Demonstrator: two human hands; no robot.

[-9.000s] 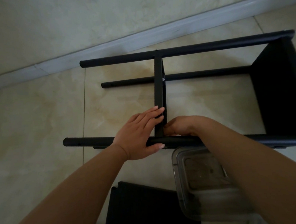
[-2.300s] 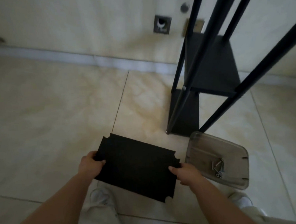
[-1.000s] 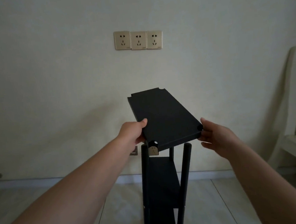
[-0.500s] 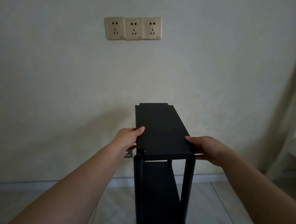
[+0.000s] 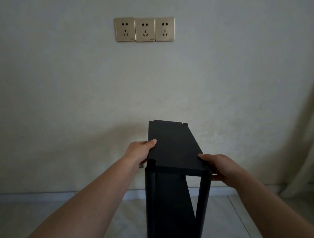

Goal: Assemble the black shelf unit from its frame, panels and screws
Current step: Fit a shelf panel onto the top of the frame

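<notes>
**Shelf panel held at the top of the frame**

Shelf panel, black with notched corners, lay across the top of the upright black frame, which stood on the tiled floor close to the wall. Your left hand gripped the panel's left edge, thumb on top and the other fingers hidden beneath. Your right hand clasped the near right corner, thumb on the panel and fingers curled round the post there. At the near corners the notches sat against the two front posts. A lower shelf was already fitted inside the frame. Three gold wall sockets hung above, and a pale curtain draped at the right.
</notes>
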